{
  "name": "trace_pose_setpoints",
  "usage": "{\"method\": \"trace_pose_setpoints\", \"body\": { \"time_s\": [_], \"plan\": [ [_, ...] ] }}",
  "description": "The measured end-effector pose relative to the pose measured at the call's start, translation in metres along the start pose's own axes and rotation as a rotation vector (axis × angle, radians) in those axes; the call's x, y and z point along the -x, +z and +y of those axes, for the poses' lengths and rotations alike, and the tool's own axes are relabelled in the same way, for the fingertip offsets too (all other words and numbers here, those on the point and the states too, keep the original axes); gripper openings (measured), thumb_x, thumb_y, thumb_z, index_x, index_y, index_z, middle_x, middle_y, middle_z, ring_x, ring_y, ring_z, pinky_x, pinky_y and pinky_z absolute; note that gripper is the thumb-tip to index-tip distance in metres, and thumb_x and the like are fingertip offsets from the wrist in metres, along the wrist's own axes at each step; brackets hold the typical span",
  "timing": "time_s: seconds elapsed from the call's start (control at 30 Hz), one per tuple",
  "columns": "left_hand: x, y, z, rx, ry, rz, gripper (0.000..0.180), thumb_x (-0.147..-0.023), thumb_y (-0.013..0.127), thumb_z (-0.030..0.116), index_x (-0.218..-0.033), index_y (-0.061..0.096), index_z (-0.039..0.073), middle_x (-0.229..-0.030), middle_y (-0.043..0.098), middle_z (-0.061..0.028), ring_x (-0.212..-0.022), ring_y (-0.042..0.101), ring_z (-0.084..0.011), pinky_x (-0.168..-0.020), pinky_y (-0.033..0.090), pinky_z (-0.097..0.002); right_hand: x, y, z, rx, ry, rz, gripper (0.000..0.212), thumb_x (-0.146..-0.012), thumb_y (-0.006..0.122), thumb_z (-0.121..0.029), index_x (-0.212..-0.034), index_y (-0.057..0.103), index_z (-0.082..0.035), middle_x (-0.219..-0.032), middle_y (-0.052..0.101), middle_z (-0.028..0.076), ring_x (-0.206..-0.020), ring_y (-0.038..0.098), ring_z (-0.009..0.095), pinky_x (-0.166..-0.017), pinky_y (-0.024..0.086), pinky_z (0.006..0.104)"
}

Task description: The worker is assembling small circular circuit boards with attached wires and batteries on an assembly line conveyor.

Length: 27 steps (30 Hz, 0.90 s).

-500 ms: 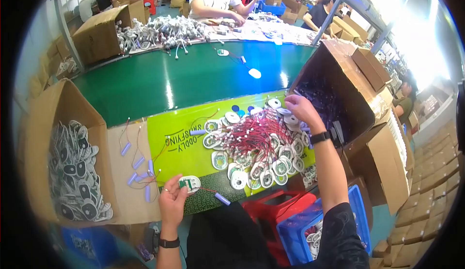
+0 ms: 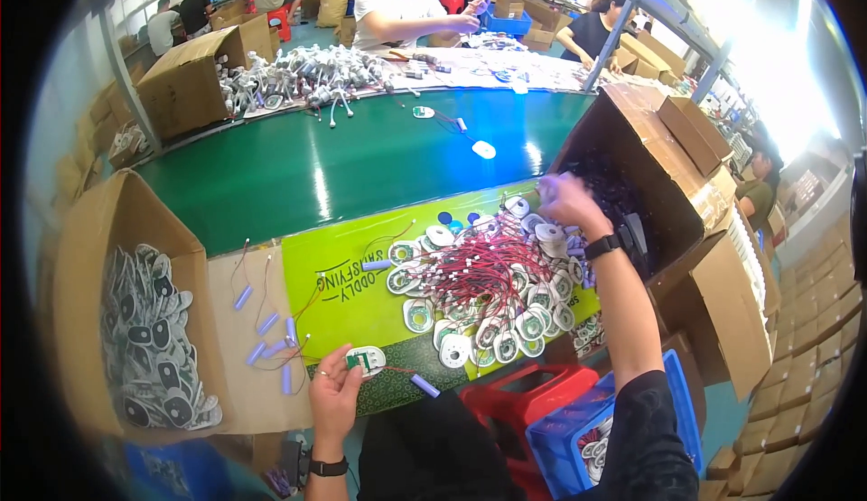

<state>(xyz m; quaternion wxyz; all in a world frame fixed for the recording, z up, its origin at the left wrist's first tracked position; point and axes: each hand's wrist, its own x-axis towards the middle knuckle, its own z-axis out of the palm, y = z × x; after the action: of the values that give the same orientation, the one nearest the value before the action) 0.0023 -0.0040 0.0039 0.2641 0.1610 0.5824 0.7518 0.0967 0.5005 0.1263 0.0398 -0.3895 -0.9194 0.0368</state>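
Note:
My left hand point(image 2: 336, 393) pinches a white oval housing point(image 2: 377, 357) with a small green circuit board in it, low over the near edge of the mat. Wires run from this housing to a purple cylindrical battery cell point(image 2: 424, 385). Farther off at the right, my right hand point(image 2: 571, 201) is over the far right side of a heap of round white parts with red wires point(image 2: 479, 271), beside the mouth of a cardboard box of dark parts point(image 2: 614, 185). Motion smears its fingers, so I cannot make out whether they hold anything.
At the left, a cardboard box point(image 2: 77, 293) holds grey-white oval parts, with loose wired purple cells point(image 2: 268, 323) beside it. Across the green belt point(image 2: 235, 185), a person point(image 2: 397, 18) handles parts. A red stool point(image 2: 524, 402) and blue crate point(image 2: 691, 402) stand below the near edge.
My view has shifted slightly, moving the bench down and right in the picture. The right hand's fingers have moved into a blur near the box. Across the belt, the person's arm has risen.

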Motion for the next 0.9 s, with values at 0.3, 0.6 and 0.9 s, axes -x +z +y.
{"method": "trace_pose_setpoints", "body": {
  "time_s": [0.3, 0.6, 0.9],
  "plan": [
    [-0.002, -0.001, -0.007, 0.084, 0.042, 0.002, 0.038, -0.103, 0.059, -0.003, -0.139, 0.047, -0.005, -0.127, 0.068, -0.0182, -0.112, 0.069, -0.0212, -0.094, 0.06, -0.0337, 0.038, -0.088, -0.033, 0.216, -0.169, 0.881, 0.021, -0.089, 0.065, -0.007, -0.108, 0.059, -0.005, -0.102, 0.055, 0.018, -0.086, 0.066, 0.039, -0.07, 0.057, 0.0492],
    [0.001, 0.0, -0.002, 0.087, 0.035, -0.074, 0.028, -0.106, 0.052, -0.002, -0.133, 0.058, -0.005, -0.125, 0.069, -0.0169, -0.112, 0.07, -0.0224, -0.092, 0.064, -0.037, 0.067, -0.109, -0.067, 0.244, -0.514, 0.703, 0.019, -0.094, 0.066, -0.012, -0.112, 0.061, -0.007, -0.104, 0.064, 0.018, -0.091, 0.068, 0.04, -0.073, 0.056, 0.0512],
    [-0.001, -0.001, -0.006, 0.047, 0.011, -0.083, 0.027, -0.106, 0.053, -0.001, -0.132, 0.058, -0.004, -0.125, 0.068, -0.0176, -0.111, 0.07, -0.0232, -0.089, 0.065, -0.0365, 0.055, -0.08, -0.027, 0.288, -0.033, 0.462, 0.01, -0.097, 0.053, -0.013, -0.101, 0.062, -0.01, -0.098, 0.072, 0.018, -0.088, 0.071, 0.044, -0.074, 0.056, 0.0575]
  ]
}}
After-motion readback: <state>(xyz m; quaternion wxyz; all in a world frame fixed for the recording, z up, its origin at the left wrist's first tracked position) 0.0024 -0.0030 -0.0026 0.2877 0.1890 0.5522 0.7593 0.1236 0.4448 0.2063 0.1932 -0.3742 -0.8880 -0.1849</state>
